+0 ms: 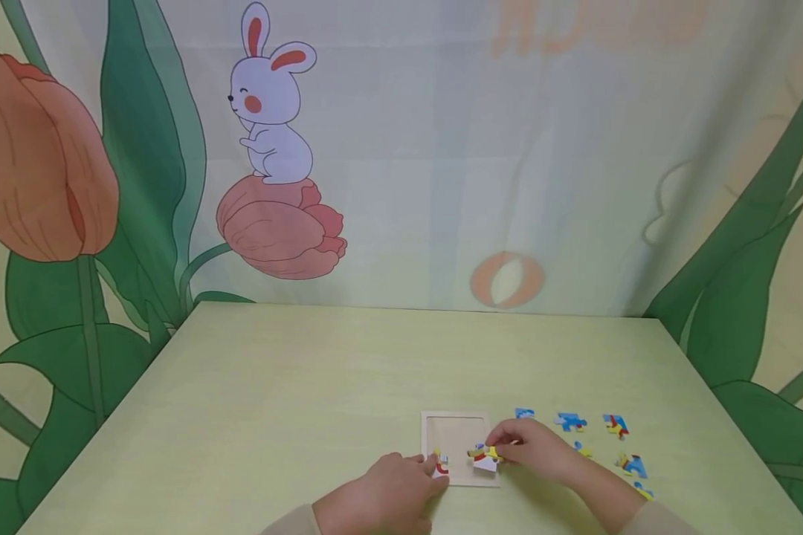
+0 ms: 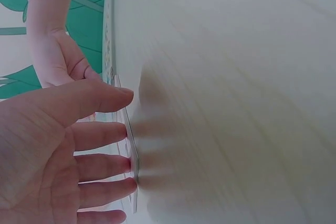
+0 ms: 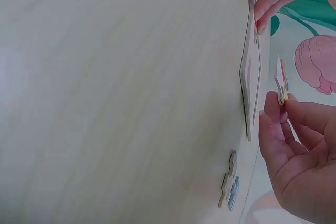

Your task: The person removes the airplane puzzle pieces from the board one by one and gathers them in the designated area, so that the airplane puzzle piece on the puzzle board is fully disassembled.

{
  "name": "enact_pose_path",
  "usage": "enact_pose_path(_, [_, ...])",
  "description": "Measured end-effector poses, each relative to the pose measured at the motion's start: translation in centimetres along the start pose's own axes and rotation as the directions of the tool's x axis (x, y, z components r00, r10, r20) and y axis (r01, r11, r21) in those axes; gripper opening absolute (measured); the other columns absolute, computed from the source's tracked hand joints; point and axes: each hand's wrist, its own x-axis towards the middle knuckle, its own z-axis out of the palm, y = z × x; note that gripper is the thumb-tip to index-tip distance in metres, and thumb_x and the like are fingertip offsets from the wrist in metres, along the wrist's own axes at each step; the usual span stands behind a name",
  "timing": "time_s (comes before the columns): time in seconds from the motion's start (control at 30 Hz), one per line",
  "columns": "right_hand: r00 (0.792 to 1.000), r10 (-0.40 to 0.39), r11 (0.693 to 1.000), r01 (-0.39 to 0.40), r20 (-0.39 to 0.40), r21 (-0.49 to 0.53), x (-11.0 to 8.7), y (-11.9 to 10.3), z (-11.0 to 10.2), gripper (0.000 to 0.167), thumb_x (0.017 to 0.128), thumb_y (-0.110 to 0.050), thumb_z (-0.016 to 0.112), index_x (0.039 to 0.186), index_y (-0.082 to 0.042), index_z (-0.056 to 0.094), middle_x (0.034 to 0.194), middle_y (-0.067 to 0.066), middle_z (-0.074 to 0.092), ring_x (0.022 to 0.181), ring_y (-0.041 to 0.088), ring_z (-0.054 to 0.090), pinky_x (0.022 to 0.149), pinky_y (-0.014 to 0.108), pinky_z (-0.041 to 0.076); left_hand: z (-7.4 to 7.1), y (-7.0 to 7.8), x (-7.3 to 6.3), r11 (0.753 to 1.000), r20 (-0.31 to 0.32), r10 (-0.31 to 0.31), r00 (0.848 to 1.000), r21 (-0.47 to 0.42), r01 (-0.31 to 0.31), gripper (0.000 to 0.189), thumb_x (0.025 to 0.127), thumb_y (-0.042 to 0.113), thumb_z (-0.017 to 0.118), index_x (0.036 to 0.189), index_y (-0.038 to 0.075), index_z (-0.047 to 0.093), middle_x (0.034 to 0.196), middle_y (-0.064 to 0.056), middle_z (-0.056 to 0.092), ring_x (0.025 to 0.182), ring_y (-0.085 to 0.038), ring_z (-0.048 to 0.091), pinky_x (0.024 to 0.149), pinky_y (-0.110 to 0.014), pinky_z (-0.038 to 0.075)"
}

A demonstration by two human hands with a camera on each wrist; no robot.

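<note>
My right hand point(image 1: 537, 450) pinches a jigsaw puzzle piece point(image 1: 485, 459), coloured white, red and yellow, between thumb and fingers. In the right wrist view that same puzzle piece point(image 3: 280, 80) is raised off the table and tilted. Below it lies a shallow light wooden puzzle tray point(image 1: 459, 414). Another puzzle piece point(image 1: 442, 468) sits at the tray's lower left, partly covered by my left hand point(image 1: 396, 487). The left fingers point(image 2: 102, 167) reach out fairly straight and touch the tray's edge point(image 2: 133, 153).
Loose puzzle pieces lie right of the tray, among them a blue piece point(image 1: 570, 422), a red and blue piece point(image 1: 616, 425) and a yellow and blue piece point(image 1: 632, 466). The right forearm passes over some of them. A printed curtain point(image 1: 388, 148) hangs behind the table point(image 1: 294, 394).
</note>
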Motion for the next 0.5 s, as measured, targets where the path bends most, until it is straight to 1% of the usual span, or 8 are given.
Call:
enact_pose_path(0.13, [1.000, 0.003, 1.000, -0.003, -0.011, -0.004, -0.2, 0.4, -0.4, 0.009, 0.088, 0.000, 0.058, 0.092, -0.003, 0.065, 0.084, 0.002, 0.061, 0.073, 0.017, 0.056, 0.063, 0.029, 0.051, 0.1, 0.0, -0.1, 1.000, -0.012, 0.000, 1.000, 0.015, 0.001, 0.054, 0.079, 0.044, 0.066, 0.129, 0.029, 0.055, 0.137, 0.001, 0.048, 0.122, -0.015, 0.047, 0.086, -0.035, 0.045])
enact_pose_path(0.33, [0.999, -0.035, 0.999, 0.035, -0.012, 0.003, -0.8, 0.9, -1.0, 0.009, 0.088, 0.001, 0.058, 0.092, -0.002, 0.065, 0.083, 0.003, 0.060, 0.072, 0.018, 0.055, 0.061, 0.027, 0.050, 0.3, -0.1, -0.2, 1.000, -0.034, 0.007, 0.999, 0.024, -0.007, 0.054, 0.078, 0.044, 0.066, 0.129, 0.029, 0.056, 0.137, 0.001, 0.048, 0.122, -0.016, 0.047, 0.085, -0.034, 0.045])
enact_pose_path(0.5, [1.000, 0.006, 1.000, -0.007, -0.026, -0.009, -1.5, 1.0, -1.6, 0.009, 0.088, 0.000, 0.058, 0.093, -0.003, 0.065, 0.085, 0.003, 0.060, 0.072, 0.018, 0.054, 0.061, 0.028, 0.050, 0.4, -0.2, -0.4, 0.999, -0.068, 0.024, 0.997, 0.045, -0.021, 0.054, 0.077, 0.045, 0.066, 0.128, 0.028, 0.056, 0.136, 0.000, 0.049, 0.121, -0.016, 0.048, 0.083, -0.033, 0.046])
